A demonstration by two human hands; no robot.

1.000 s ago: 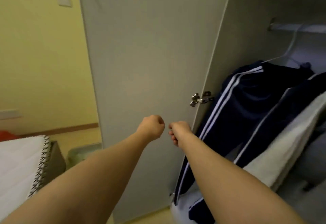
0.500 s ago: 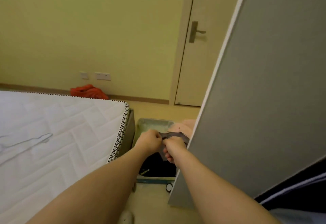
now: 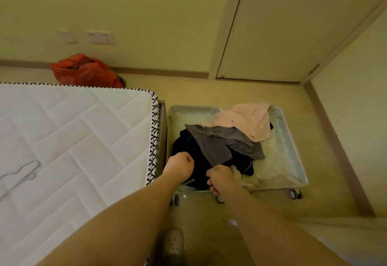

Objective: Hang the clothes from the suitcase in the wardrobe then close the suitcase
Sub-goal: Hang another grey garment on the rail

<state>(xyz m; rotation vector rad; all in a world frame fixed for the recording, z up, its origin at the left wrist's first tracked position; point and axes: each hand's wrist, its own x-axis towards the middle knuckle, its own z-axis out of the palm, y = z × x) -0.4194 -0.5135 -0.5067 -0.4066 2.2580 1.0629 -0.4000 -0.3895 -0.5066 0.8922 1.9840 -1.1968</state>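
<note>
Having turned from wardrobe to open suitcase, I see left hand and right hand hovering, fingers clenched empty; clothes remain unhung.

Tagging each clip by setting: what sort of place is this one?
Most likely a bedroom: a bare mattress on the left, an open suitcase of clothes on the floor, and a closed door in the far wall.

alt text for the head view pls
Two bare arms reach forward, left hand and right hand curled into fists, over an open suitcase on the floor containing pink, grey and black clothes. A white mattress sits beside it.
</note>
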